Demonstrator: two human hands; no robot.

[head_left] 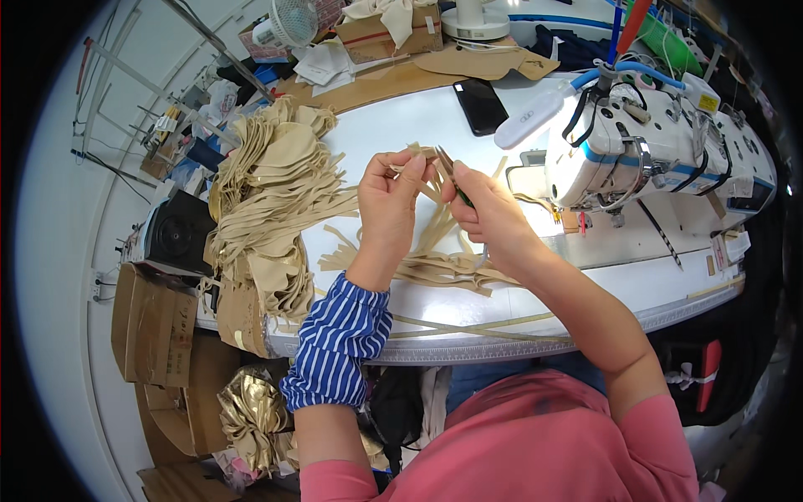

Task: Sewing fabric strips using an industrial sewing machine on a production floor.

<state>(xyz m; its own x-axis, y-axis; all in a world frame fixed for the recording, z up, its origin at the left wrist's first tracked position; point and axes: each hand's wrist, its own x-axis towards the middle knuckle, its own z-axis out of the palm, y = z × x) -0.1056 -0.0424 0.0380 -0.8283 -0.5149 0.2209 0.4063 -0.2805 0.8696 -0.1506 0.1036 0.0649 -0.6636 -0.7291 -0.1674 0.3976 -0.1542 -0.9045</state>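
Note:
My left hand (390,201) pinches the end of a beige fabric strip (425,152) between thumb and fingers, raised above the white table. Close beside it on the right, my right hand (495,216) is closed round small snips (446,162). Their pointed metal blades angle up toward the strip, and a bit of green handle shows under the fingers. Whether the blades touch the fabric cannot be made out. Below both hands lie loose beige strips (452,268) in a tangled bunch. A blue-and-white striped sleeve cover (341,330) wraps my left forearm.
Left on the table is a big heap of beige cut pieces (272,197). A white sewing machine (636,146) stands at right, with a black phone (480,107) behind. A tape measure (468,328) lies along the front edge. Cardboard boxes (159,335) stand lower left.

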